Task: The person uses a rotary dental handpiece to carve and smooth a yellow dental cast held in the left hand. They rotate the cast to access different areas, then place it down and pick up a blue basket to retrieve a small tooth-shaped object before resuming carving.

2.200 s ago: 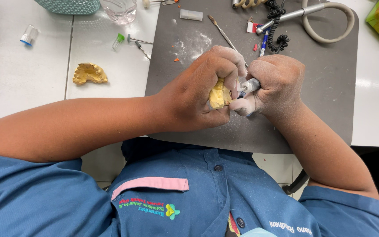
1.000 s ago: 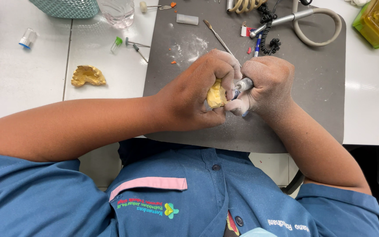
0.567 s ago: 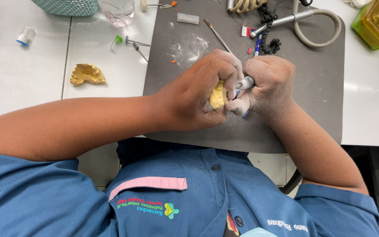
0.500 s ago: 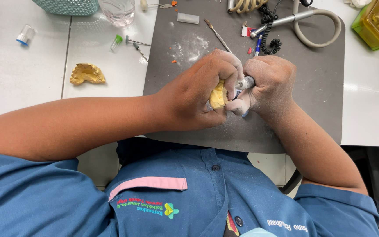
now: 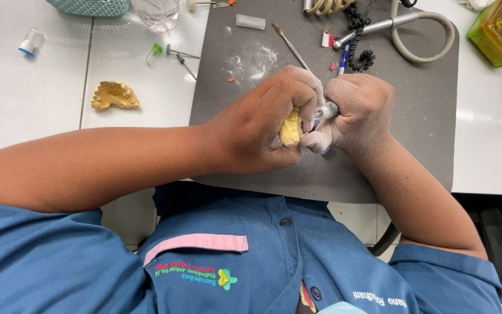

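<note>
My left hand is closed around a small yellow dental cast, of which only a sliver shows between the fingers. My right hand, dusted with white powder, grips a metal handpiece whose tip meets the cast. Both hands are pressed together over a dark grey mat. A second yellow cast lies on the white table to the left, well away from both hands.
On the mat's far edge lie a thin instrument, a coiled black cord, a beige hose and a white powder patch. A clear cup, small burs, a small vial and a yellow-green box stand around.
Both hands stay locked together on the cast and handpiece. Only the camera's view has shifted slightly; nothing on the table has moved.
</note>
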